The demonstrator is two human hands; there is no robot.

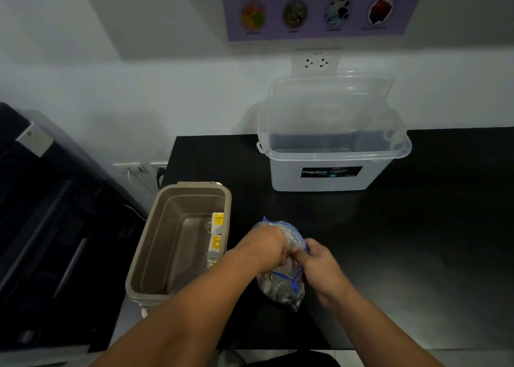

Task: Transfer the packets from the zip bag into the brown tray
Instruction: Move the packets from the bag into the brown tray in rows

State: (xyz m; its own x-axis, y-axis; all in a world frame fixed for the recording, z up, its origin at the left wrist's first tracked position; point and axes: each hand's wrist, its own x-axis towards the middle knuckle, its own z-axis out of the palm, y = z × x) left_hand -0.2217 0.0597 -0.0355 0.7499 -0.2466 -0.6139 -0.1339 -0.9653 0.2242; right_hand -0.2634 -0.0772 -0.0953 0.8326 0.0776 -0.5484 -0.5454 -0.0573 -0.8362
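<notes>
Pinching the limp, slippery clear plastic zip bag (pixel 281 286) at three o'clock, the right hand (pixel 319 263) steadies it; the left hand (pixel 265 245) hides its grip.

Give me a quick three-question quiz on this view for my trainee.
1. True or false: the brown tray already holds yellow-labelled packets.
2. Where is the zip bag relative to the tray? A inside it; B to its right; C behind it.
3. Fill in: the left hand and right hand both hold the ____.
Key: 1 true; 2 B; 3 zip bag.
</notes>
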